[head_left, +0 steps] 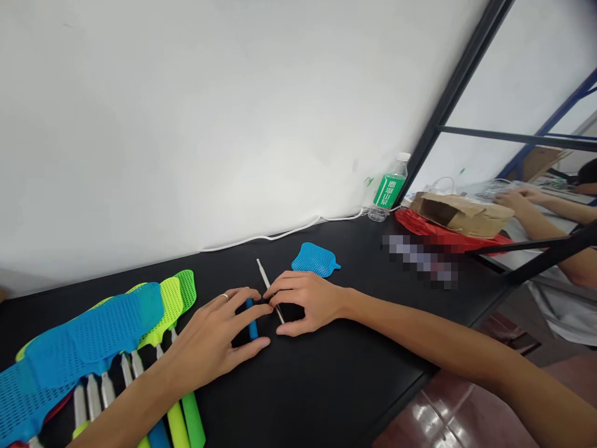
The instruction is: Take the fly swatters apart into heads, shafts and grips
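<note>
My left hand (217, 333), a ring on one finger, arches over a short blue handle (252, 323) on the black table. Its thumb and fingers are spread to either side of the handle. My right hand (305, 302) curves over a thin silver rod (263, 274), thumb and fingers apart. Its fingertips are at the rod; I cannot tell how firmly they touch. The two hands nearly meet at the fingertips. Just beyond my right hand lies a loose blue mesh fly swatter head (314, 259).
Several fly swatters (112, 320), blue, yellow and green, lie overlapped at left under my forearm. A white cable (289, 232) runs along the wall. A bottle (389, 190) and a cardboard box (466, 214) on red plastic (429, 230) stand at right, near a black frame and another person's arms.
</note>
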`<act>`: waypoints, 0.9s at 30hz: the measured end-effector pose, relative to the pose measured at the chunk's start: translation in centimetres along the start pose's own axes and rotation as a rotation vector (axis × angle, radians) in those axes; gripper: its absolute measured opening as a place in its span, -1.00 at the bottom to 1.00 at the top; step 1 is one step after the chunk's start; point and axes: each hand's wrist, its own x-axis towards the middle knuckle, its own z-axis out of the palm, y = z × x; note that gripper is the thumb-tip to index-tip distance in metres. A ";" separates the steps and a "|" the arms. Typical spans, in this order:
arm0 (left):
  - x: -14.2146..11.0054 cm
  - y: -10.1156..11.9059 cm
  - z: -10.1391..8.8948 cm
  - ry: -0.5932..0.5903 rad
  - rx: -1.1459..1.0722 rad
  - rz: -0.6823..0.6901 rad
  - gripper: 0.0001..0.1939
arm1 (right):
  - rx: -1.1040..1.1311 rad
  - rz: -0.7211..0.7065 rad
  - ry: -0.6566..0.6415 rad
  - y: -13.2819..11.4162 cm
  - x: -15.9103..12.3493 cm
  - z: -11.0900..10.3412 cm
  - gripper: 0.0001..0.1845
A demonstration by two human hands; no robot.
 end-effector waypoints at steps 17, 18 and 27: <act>0.0 -0.2 -1.0 -0.063 -0.053 -0.077 -0.60 | -0.049 0.122 0.114 0.0 -0.1 0.6 -0.87; 0.1 -0.2 -1.4 -0.066 -0.058 -0.102 -0.61 | -0.047 0.125 0.120 0.0 -0.1 0.6 -0.87; -1.3 -0.3 -5.1 -0.086 -0.027 -0.271 -0.61 | -0.038 0.183 0.153 -0.3 -0.2 0.7 -0.84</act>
